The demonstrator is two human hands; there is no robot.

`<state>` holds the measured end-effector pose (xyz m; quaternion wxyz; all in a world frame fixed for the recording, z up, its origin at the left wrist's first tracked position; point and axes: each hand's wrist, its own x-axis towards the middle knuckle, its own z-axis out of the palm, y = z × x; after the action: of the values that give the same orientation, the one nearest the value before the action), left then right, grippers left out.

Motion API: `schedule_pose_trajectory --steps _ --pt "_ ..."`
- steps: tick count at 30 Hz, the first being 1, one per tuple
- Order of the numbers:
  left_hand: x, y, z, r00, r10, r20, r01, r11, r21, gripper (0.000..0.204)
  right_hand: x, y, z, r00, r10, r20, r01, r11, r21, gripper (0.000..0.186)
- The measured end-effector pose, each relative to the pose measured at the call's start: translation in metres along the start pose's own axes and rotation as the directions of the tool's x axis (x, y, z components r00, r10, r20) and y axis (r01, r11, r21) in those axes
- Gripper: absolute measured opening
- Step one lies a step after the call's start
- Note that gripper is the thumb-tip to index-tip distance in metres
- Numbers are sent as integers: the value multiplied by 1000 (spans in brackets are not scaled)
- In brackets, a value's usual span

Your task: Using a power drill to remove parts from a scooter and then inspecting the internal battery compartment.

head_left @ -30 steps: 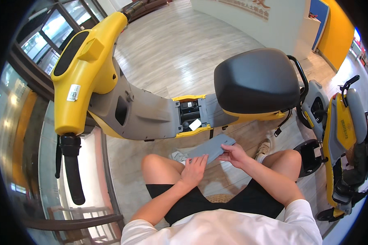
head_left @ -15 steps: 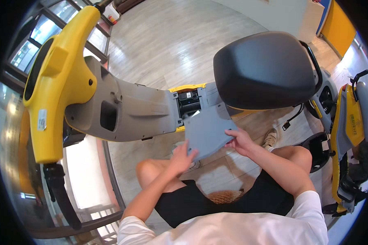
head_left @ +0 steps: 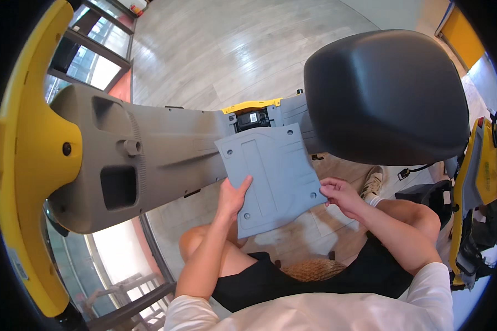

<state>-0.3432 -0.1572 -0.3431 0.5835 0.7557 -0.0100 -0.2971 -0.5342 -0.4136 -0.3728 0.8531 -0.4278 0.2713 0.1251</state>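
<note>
Both of my hands grip a flat grey plastic cover panel with a screw hole near each corner. My left hand is closed on its left edge, thumb on top. At the lower right corner my right hand pinches the edge between thumb and fingers. The panel is held tilted over the near side of a yellow and grey scooter's footboard. Beyond its far edge, part of an open compartment shows black parts inside; the panel hides the rest.
A large black seat rises on the right of the footboard. The yellow handlebar cover stands at the left. Behind the seat is another yellow scooter. A wicker stool is beneath me, and glass windows line the left.
My left hand has closed on the panel's left edge. The panel has turned more face-up toward me and covers more of the compartment. My view has shifted closer to the scooter.
</note>
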Motion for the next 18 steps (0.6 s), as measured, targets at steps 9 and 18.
schedule_pose_trajectory --steps 9,18 --pt "-22 -2 -8 989 147 -20 -137 956 260 36 -7 31 4 994 103 -47 -113 919 -377 22" --pt "-33 -19 -11 977 100 189 -149 951 270 35 -6 28 23 967 223 -126 -253 900 -355 51"
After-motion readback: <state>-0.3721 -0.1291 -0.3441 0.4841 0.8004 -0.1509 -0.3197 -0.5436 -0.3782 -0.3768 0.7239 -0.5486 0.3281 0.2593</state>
